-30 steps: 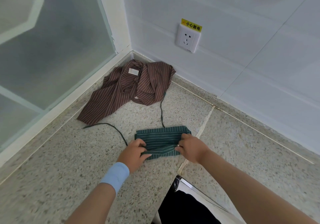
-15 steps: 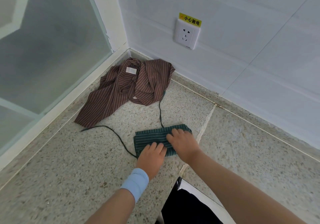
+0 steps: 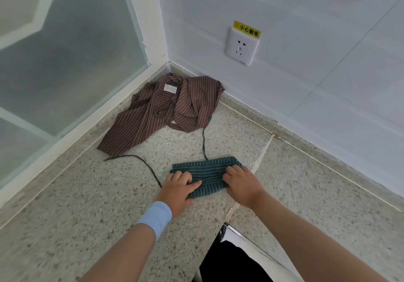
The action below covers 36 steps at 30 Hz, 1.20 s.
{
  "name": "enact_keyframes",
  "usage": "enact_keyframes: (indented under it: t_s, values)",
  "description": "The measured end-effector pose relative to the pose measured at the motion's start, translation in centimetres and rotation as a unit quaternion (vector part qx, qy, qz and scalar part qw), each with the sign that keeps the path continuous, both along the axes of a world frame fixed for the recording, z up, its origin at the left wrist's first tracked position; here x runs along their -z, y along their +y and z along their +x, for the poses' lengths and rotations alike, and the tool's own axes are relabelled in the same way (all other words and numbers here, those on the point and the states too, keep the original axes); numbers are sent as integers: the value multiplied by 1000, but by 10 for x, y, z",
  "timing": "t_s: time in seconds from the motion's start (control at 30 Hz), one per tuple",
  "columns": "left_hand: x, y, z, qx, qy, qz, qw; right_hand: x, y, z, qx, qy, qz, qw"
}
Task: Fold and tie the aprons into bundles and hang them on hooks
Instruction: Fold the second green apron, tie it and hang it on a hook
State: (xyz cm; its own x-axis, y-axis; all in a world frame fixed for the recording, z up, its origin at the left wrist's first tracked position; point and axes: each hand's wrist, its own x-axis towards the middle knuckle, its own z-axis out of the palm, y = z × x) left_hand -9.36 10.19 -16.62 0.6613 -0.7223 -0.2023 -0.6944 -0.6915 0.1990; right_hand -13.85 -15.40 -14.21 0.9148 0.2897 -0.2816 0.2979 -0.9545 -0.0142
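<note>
A green striped apron (image 3: 207, 170), folded into a small flat rectangle, lies on the speckled floor. My left hand (image 3: 180, 186) grips its left end, fingers bent and thumb stretched across the fabric. My right hand (image 3: 242, 183) grips its right end with curled fingers. One dark green tie string (image 3: 140, 159) curves away to the left. A second string (image 3: 203, 142) runs up toward a crumpled brown striped apron (image 3: 161, 113) with a white label, which lies in the corner.
A frosted glass panel (image 3: 65, 52) with a white frame borders the floor on the left. The tiled wall behind carries a socket (image 3: 241, 46) with a yellow warning label. Black and white clothing (image 3: 236, 257) shows at the bottom edge.
Both hands lay flat near the middle of the green apron half a second ago. They have slid apart to its two ends and curled onto the fabric.
</note>
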Motion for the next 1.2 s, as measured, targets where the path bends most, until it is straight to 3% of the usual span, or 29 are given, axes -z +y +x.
enact_keyframes:
  t_s: [0.1,0.23,0.4,0.47,0.53,0.6,0.67,0.7,0.87,0.97,1.2]
  values:
    - [-9,0,13,-77,91,-25,993,-9,-2,12,-13,19,1,1000]
    - [-19,4,29,-224,168,-99,955,-13,-4,31,36,26,10,999]
    - [-8,0,46,-275,172,-139,936,-10,-5,47,88,44,2,995]
    - [-5,-7,49,-292,107,-94,946,-12,-4,56,80,40,-33,995]
    - [-11,-21,46,-284,-26,-34,958,-17,-3,62,77,26,-74,994]
    - [-16,-43,40,-202,-65,-50,976,-19,-2,67,73,4,-111,991]
    - [-10,-59,31,-87,-63,-61,992,-20,4,71,69,-21,-125,990]
    - [-4,-63,29,-76,-57,-65,993,-20,9,73,61,-26,-119,991]
    - [10,-50,24,-96,-18,-27,995,9,21,60,-11,-31,-6,999]
    - [14,-43,28,-79,-7,-23,997,30,3,39,13,-13,66,998]
    - [0,-49,53,-72,65,-19,995,17,7,55,67,54,90,992]
